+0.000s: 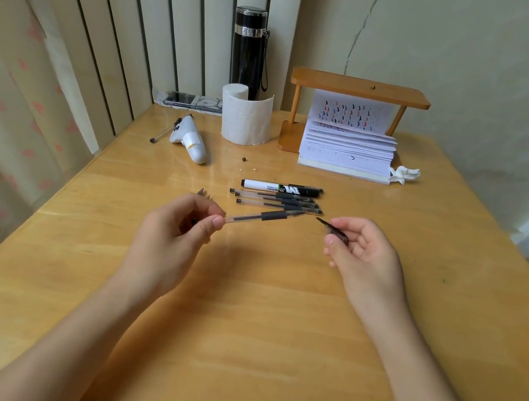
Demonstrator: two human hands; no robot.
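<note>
My left hand (180, 221) pinches the rear end of a clear gel pen (264, 216) with a black rubber grip, its uncapped tip pointing right and slightly up. My right hand (359, 250) holds the dark pen cap (333, 230) between thumb and fingers, a short gap away from the pen's tip. Both hands hover just above the wooden table (237, 317). Behind them lie three capped clear gel pens (276, 201) and a black-and-white marker (280, 187) in a neat row.
A paper roll (246, 117), black flask (248, 52), wooden stand (360, 89) over a stack of marked paper (347, 147), a crumpled tissue (405, 175), a white handheld device (189, 140) and a loose pen (162, 134) stand at the back. Small dark bits (203, 193) lie near my left hand.
</note>
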